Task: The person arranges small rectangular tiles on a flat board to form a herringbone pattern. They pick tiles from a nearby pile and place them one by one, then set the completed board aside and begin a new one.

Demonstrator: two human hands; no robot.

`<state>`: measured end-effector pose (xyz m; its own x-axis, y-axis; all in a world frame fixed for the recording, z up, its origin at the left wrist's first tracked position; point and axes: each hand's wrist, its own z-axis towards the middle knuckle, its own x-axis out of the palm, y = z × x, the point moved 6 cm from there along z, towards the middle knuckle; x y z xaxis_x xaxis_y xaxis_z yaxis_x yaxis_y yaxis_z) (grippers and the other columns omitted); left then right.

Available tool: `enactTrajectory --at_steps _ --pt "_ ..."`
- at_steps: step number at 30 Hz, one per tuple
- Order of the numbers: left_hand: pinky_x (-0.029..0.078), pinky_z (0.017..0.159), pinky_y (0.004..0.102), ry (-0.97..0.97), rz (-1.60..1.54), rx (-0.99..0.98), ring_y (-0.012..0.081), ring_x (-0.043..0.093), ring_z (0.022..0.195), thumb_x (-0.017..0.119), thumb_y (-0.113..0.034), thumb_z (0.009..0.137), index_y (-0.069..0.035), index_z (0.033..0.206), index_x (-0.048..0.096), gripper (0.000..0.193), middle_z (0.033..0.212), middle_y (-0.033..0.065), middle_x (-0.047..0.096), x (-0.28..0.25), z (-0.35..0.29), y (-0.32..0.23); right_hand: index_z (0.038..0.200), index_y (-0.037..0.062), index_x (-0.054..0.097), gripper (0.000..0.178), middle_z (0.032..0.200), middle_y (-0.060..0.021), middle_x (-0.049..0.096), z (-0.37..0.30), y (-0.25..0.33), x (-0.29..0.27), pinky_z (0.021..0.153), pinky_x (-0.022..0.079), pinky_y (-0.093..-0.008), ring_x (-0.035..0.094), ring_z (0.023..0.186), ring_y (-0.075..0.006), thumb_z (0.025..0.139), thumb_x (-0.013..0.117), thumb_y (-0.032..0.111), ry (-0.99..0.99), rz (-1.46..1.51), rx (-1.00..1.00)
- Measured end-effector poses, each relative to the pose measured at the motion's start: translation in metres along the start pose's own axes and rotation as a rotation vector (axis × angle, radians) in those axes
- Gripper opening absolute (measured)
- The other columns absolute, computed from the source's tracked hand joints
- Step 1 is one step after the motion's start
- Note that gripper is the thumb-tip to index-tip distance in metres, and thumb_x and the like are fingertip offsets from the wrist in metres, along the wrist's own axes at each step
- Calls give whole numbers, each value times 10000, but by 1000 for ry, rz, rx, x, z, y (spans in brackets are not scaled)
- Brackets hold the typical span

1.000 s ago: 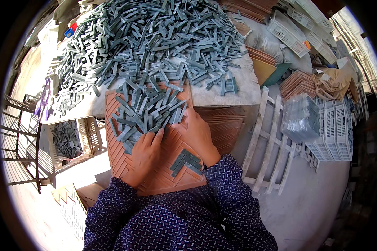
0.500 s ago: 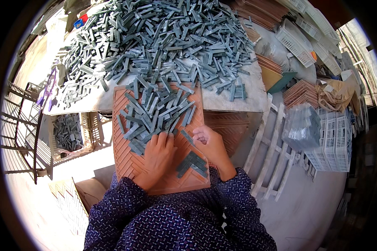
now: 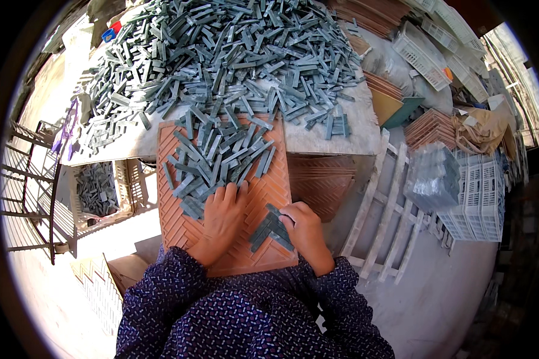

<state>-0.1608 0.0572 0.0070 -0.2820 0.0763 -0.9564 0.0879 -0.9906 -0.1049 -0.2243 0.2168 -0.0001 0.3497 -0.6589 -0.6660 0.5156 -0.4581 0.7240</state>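
Note:
A terracotta-coloured tray (image 3: 224, 257) with herringbone grooves lies across my lap, its far end on the table. Loose dark green stone strips (image 3: 215, 157) heap over its far half. My left hand (image 3: 221, 218) rests at the near edge of that heap, fingers stretched out and slightly apart against the strips. At the tray's right side, a small herringbone patch of strips (image 3: 263, 234) fills some grooves. My right hand (image 3: 306, 228) is closed at the upper corner of this patch, thumb and fingers pinching one stone strip (image 3: 273, 209) against the tray; its far end pokes out.
A large pile of strips (image 3: 221, 54) covers the table (image 3: 332, 143). A crate of strips (image 3: 129, 179) stands low at left, beside a metal rack (image 3: 30, 191). To the right are a whitish slatted frame (image 3: 374, 209), white plastic crates (image 3: 470, 197) and stacked trays (image 3: 431, 128).
My right hand has come down toward me, bringing its strip from above the patch onto the patch's upper edge. My left hand has shifted only slightly.

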Motion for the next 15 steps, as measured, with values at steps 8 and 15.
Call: enactTrajectory --at_steps 8,15 --pt "453 688 331 35 -105 -58 233 524 864 538 -64 774 -56 1197 574 425 902 63 470 4 8 7 981 18 584 264 837 -155 615 69 2 13 638 493 -427 620 749 -360 783 707 143 77 -133 41" --pt "437 681 303 -93 -41 99 193 524 855 546 -125 769 -46 1118 592 361 964 39 516 1 2 1 1095 12 531 387 808 -160 645 102 -9 26 634 508 -378 644 717 -309 764 717 87 -46 127 169"
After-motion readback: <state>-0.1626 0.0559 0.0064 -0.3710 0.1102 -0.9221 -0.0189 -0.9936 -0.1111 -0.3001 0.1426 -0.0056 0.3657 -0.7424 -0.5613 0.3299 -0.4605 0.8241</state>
